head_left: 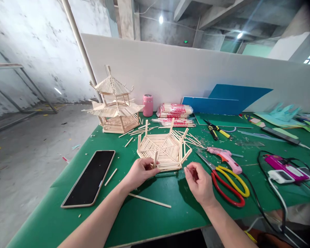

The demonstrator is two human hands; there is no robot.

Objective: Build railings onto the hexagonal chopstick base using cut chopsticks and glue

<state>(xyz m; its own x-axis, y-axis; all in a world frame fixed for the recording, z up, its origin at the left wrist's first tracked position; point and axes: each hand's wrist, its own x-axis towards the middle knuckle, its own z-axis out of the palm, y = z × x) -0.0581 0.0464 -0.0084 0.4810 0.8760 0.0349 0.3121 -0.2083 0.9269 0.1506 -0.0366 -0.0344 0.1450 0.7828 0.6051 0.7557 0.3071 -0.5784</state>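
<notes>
A hexagonal base of pale wooden sticks (161, 148) lies in the middle of the green table, with short posts standing at its corners. My left hand (144, 173) is closed on its front left corner, fingers round the post there. Just off the front right corner, my right hand (199, 181) has its fingertips pinched together; whatever they hold, if anything, is too small to make out. One loose stick (150, 200) lies on the table between my forearms. Beyond the base stands a tiered stick pagoda (113, 106).
A smartphone (89, 179) lies at left. Scissors (228, 184), a pink glue gun (224, 158) and pliers (217, 130) are at right, near a purple power strip (286, 168) with cables. Bagged sticks (174, 111) and a pink canister (147, 105) stand at the back.
</notes>
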